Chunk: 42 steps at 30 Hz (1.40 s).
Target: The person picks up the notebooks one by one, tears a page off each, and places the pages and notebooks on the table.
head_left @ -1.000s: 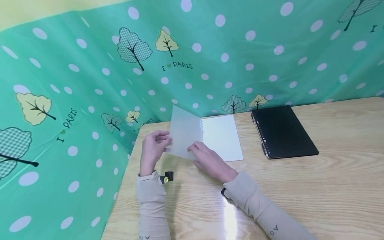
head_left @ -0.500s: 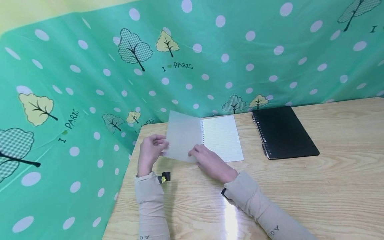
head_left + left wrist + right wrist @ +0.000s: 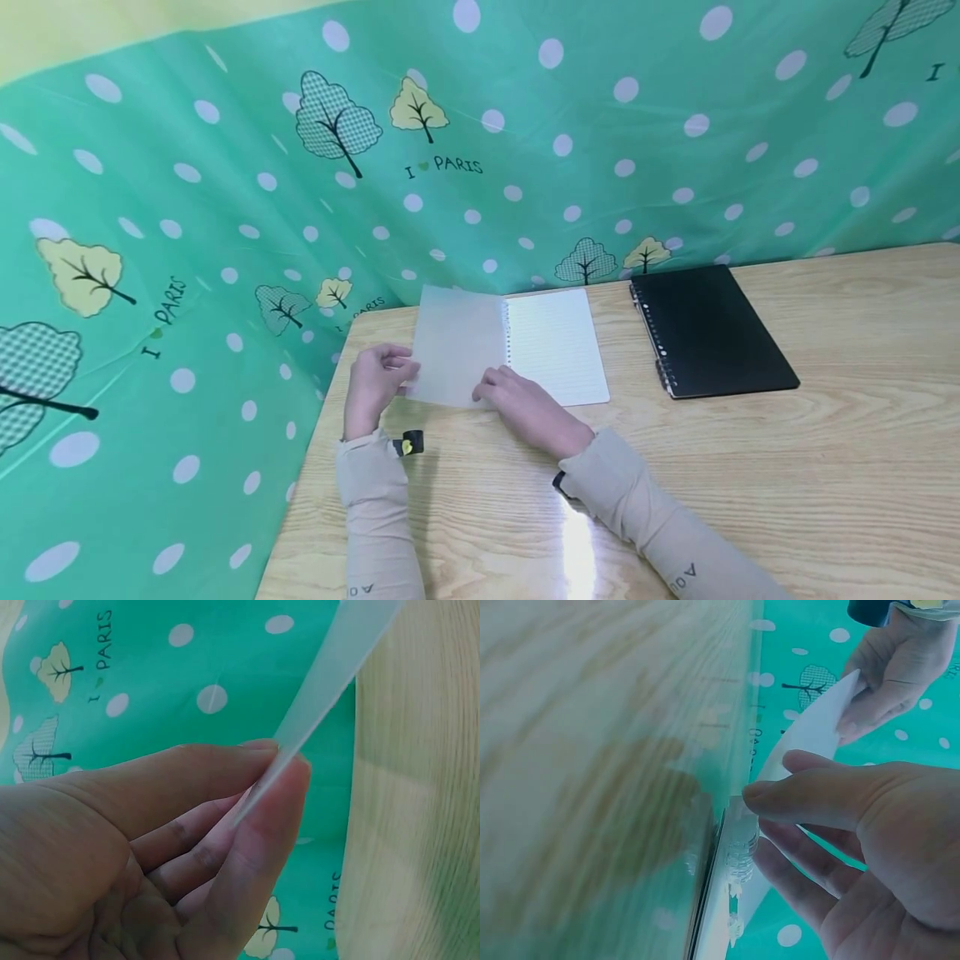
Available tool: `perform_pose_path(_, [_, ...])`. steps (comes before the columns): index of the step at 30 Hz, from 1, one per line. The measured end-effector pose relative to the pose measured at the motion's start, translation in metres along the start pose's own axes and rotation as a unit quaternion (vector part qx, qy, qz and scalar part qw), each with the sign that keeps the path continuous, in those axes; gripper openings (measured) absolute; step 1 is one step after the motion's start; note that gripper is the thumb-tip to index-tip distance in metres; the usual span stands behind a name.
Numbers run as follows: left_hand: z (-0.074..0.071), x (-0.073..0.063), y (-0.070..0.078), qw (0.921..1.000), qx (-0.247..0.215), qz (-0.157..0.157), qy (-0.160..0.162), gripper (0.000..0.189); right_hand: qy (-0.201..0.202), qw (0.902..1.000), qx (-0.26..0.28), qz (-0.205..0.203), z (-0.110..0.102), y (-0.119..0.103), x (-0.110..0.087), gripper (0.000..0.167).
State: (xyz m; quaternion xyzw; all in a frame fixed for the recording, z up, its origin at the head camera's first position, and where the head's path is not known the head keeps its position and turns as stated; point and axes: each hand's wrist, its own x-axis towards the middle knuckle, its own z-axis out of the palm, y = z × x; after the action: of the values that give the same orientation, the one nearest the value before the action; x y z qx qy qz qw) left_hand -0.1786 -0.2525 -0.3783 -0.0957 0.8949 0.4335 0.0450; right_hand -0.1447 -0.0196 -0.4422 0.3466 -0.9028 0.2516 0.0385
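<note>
A ring-bound notebook lies open, its lined white page (image 3: 557, 346) on the right and its translucent cover (image 3: 456, 350) turned over to the left. My left hand (image 3: 375, 383) pinches the cover's outer edge between thumb and fingertips; in the left wrist view the sheet (image 3: 330, 690) rises tilted from that pinch. My right hand (image 3: 521, 404) touches the cover's near edge beside the spine. Its thumb tip is right at the end of the clear binding rings (image 3: 740, 859) in the right wrist view, with the other fingers slightly bent.
To the right lies a closed black notebook (image 3: 712, 329) with its rings on the left side. Both stand on a wooden table (image 3: 847, 467). A green dotted cloth (image 3: 510, 150) hangs behind and along the left side.
The cover has come down flatter toward the left, and my left hand has moved slightly left and nearer with it. My right hand has stayed almost in place.
</note>
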Motion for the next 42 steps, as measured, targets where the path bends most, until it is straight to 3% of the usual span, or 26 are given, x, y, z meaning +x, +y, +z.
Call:
perform_pose_path(15, [0.005, 0.007, -0.021, 0.9973, 0.045, -0.055, -0.021, 0.027, -0.014, 0.9992, -0.031, -0.021, 0.002, -0.003, -0.001, 0.02])
perform_pose_path(28, [0.01, 0.012, -0.029, 0.9964, 0.045, -0.061, -0.036, 0.027, -0.012, 0.9985, -0.039, -0.037, -0.002, -0.003, -0.002, 0.017])
perform_pose_path(42, [0.014, 0.012, -0.037, 0.9967, 0.043, -0.062, -0.03, 0.025, -0.023, 0.9978, -0.043, -0.046, 0.0, -0.003, -0.004, 0.017])
